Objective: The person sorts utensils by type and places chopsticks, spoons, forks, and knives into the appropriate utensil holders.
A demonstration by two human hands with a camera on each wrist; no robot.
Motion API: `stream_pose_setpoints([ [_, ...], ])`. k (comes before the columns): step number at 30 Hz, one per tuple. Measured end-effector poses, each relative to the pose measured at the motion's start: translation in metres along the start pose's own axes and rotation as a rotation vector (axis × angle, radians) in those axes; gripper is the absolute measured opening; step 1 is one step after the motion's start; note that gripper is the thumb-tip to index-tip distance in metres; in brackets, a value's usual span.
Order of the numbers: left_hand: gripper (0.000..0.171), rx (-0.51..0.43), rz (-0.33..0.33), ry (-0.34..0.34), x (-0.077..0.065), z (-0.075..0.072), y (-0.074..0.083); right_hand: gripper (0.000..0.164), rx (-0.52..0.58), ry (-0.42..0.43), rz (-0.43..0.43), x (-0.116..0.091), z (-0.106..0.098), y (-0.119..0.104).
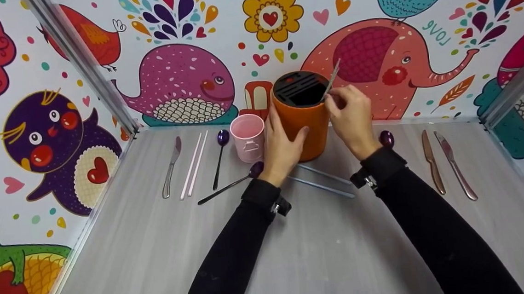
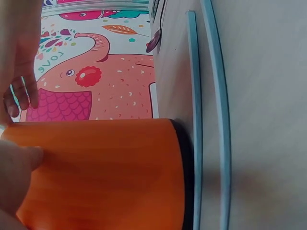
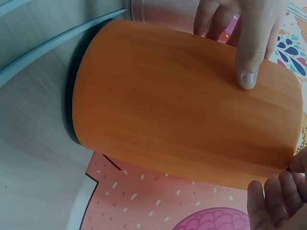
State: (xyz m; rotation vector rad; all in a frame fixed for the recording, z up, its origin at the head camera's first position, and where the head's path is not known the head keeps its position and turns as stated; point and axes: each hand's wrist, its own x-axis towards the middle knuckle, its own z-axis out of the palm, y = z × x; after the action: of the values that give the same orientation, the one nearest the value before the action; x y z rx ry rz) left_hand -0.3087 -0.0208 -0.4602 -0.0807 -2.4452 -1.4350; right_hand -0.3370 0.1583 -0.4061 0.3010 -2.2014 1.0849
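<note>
An orange cylindrical knife block [image 1: 314,136] with a black slotted top [image 1: 298,77] stands upright at the back of the table. My left hand [image 1: 283,152] grips its left side, the thumb [image 2: 31,158] lying on the orange front. At the right of its rim my right hand [image 1: 352,117] pinches a thin silvery utensil [image 1: 334,73], which tilts up and to the right. The utensil's lower end is hidden by my fingers and the rim. Beside my left hand stands a pink cup [image 1: 247,141].
Two blue-grey sticks [image 1: 322,186] lie before the block. To the left lie a knife [image 1: 172,167], two pale pink sticks [image 1: 194,165] and two dark spoons [image 1: 219,159]. On the right are a purple spoon bowl [image 1: 386,138] and two knives [image 1: 433,162]. Patterned walls [image 1: 274,58] enclose the table.
</note>
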Motion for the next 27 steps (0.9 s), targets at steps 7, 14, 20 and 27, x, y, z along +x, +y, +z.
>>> stream_pose_setpoints([
  [7,0.107,0.013,0.005,0.005,-0.001,0.000,0.000,0.021,-0.011,0.003,0.002,-0.001,-0.001,-0.001],
  [14,0.108,0.014,0.000,0.001,0.000,0.000,0.000,0.022,-0.012,0.012,0.003,-0.003,-0.005,-0.001],
  [20,0.108,0.011,-0.005,-0.010,0.000,0.000,0.000,0.030,-0.034,0.005,-0.010,-0.005,-0.011,-0.004],
  [27,0.108,0.000,0.000,-0.011,0.000,-0.001,-0.001,0.031,-0.049,-0.022,-0.034,-0.004,-0.021,-0.008],
])
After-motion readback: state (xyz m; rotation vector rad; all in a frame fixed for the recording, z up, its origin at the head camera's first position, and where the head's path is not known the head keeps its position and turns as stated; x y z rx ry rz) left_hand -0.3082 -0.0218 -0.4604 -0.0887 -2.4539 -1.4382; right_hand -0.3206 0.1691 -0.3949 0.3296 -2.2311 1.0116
